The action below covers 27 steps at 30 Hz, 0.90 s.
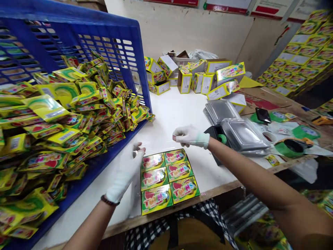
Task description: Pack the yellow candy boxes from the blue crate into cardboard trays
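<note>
Several small green and yellow "Twins" boxes (169,177) lie flat in a tight two-column block at the table's front edge, apparently in a clear tray. My left hand (126,170), in a white glove with bare fingertips, is beside the block's upper left corner, thumb and fingers apart. Beyond the upper right corner, my right hand (188,135), gloved likewise, is closed in a pinch above the table. A faint clear strip (158,142) stretches between the hands; its ends are hard to make out.
A tilted blue crate (144,69) heaped with small boxes (65,135) fills the left. Clear plastic trays (244,135) are stacked at right beside a black tape dispenser (217,139). Yellow cartons (186,81) lie along the back; more cartons (293,59) are stacked far right.
</note>
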Motion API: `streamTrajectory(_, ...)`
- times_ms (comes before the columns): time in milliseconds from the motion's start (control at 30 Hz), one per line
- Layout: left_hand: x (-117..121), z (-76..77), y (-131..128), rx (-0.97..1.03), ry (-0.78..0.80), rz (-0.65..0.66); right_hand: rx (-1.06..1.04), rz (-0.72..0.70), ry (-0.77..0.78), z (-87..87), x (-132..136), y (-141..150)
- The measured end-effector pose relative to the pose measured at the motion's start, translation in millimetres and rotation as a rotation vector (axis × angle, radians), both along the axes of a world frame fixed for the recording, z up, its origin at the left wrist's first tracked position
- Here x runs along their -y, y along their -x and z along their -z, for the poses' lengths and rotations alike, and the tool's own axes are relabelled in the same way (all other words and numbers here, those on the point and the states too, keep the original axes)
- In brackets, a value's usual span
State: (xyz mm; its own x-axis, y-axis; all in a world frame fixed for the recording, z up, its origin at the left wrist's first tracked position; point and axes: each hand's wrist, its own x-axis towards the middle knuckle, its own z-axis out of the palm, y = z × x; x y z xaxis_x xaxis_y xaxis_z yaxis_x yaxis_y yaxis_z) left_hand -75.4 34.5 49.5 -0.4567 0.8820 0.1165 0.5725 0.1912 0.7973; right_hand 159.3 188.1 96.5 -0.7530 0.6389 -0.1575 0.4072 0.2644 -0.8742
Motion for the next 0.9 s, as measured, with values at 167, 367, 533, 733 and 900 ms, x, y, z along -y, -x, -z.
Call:
streamTrajectory(167, -1.4, 25.7, -8.4, -0.155, 0.127, 0.065, 0.134, 0.065, -0.057, 42.0, -7.5, 3.2)
streamTrajectory(367, 24.4, 19.4, -11.7, -0.195, 0.119, 0.057, 0.107, 0.146, 0.107, 66.3, 17.3, -26.6)
streamTrajectory(533, 8.3, 4.3, -36.6, -0.704, 0.127, 0.383, 0.009, 0.174, 0.130, 74.5, 30.2, -32.0)
streamTrajectory(733, -18.6, 2.0, -110.2, -0.863, -0.001, 0.665, 0.064, 0.207, 0.006, 60.9, 57.0, -48.6)
streamTrajectory(900, -25.5, 2.7, -119.3, -0.900, 0.017, 0.710, 0.028, 0.179, 0.268, 57.2, 110.4, -82.4)
